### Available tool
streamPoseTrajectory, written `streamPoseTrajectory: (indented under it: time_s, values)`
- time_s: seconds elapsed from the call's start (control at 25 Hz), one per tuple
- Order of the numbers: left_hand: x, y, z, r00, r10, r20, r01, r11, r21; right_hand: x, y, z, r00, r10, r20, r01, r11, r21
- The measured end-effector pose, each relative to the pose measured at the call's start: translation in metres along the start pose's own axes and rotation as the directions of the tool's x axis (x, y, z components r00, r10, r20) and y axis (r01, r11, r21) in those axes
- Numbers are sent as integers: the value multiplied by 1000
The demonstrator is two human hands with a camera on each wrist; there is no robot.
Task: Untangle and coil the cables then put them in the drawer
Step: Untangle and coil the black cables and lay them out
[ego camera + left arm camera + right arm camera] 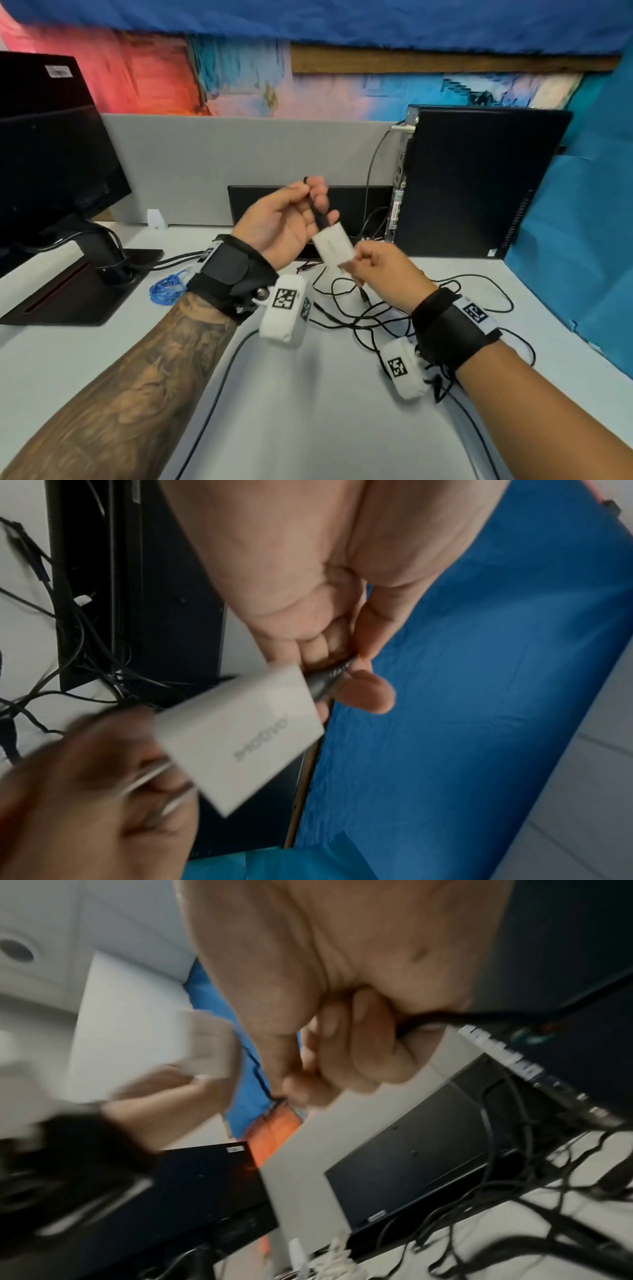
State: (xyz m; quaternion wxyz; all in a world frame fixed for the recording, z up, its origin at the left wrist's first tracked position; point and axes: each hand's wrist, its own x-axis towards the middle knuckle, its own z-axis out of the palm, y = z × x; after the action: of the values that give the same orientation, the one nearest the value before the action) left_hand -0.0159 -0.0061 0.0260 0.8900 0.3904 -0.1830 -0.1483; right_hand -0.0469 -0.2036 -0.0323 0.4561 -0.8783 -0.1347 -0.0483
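Left hand: the left hand is raised above the desk mid-area, palm up, fingers curling round the black cable plug where it is entering the white charger block.
Right hand: the right hand is pinching the block's lower end w/ thumb & fingertips; in the left wrist view it is blurring near the metal prongs.
Charger: flat white rectangular adapter w/ grey lettering, tilting between both hands, off the desk.
Cables: thin black cables are lying in tangled loops on the desk's right half, under & beside the right wrist; one strand is running toward the near edge.
Blue cable: a small blue bundle is sitting toward the desk's left side, by the monitor base.
Background: a black PC tower is standing at the back right corner.
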Motion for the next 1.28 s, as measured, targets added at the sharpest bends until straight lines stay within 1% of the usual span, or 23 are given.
streamPoseTrajectory:
  time_s: [0.04,0.08,0.12,0.16,0.2,0.28,0.36,0.4,0.44,0.48,0.52,0.56,0.6,0.68,0.72,0.8,0.84,0.88,0.92,1.0,1.08,1.2,1.28]
  values:
    - [8,-3,-4,995,59,-75,-60,998,-10,-4,-4,7,998,-8,63,9,1000,-26]
    - [14,-7,-8,985,106,-135,-105,994,16,-9,-9,12,994,-11,107,15,999,-43]
    - [19,-10,-13,973,144,-179,-131,988,84,-14,-13,12,993,-17,119,23,998,-51]
    - [22,-13,-17,964,173,-200,-136,973,189,-18,-17,9,994,-35,107,39,999,-35]
    - [23,-18,-20,961,196,-194,-127,939,320,-20,-22,5,995,-61,75,61,998,1]
    - [21,-29,-17,973,207,-104,-113,814,570,-23,-35,-10,994,-107,-30,110,987,115]
    - [21,-38,-6,985,167,28,-136,681,720,-17,-44,-27,982,-120,-145,156,950,270]
    - [22,-41,-1,989,123,80,-141,646,750,-12,-46,-34,974,-119,-193,174,939,296]
    - [25,-42,4,992,73,107,-129,632,764,-4,-46,-40,961,-126,-245,189,948,255]
    - [27,-42,6,994,23,111,-100,645,758,5,-43,-44,945,-138,-297,194,967,168]
    - [28,-42,8,994,-17,108,-67,689,722,16,-38,-47,927,-158,-341,197,977,80]
    - [29,-41,8,993,-47,105,-33,760,649,26,-33,-47,915,-174,-364,196,980,25]
    - [31,-40,7,992,-67,107,-1,840,542,37,-28,-45,912,-176,-370,195,981,16]
    - [38,-32,4,993,-48,107,18,964,264,53,-19,-36,935,-136,-328,184,976,120]
    - [43,-26,2,995,-4,99,-7,994,112,58,-17,-30,956,-98,-277,161,963,215]
    - [57,-13,-4,995,96,31,-91,987,-132,65,-14,-17,988,-37,-149,93,916,390]
    - [63,-8,-7,991,131,-24,-133,971,-199,65,-13,-12,995,-28,-91,64,902,427]
    - [68,-4,-11,984,158,-81,-172,958,-230,67,-11,-8,999,-31,-43,47,903,427]
    - [70,-2,-12,974,182,-133,-210,948,-239,67,-10,-6,999,-40,1,37,919,393]
    - [73,-3,-19,949,222,-225,-277,928,-249,66,-7,-4,993,-62,104,32,963,268]
    - [74,-4,-27,919,242,-310,-330,903,-274,62,-5,-4,972,-51,228,14,987,161]
    - [75,-3,-35,885,270,-379,-387,880,-276,54,-9,-8,935,2,355,-20,999,46]
    - [76,-4,-36,867,304,-395,-416,878,-238,49,-17,-12,923,23,383,-14,1000,-26]
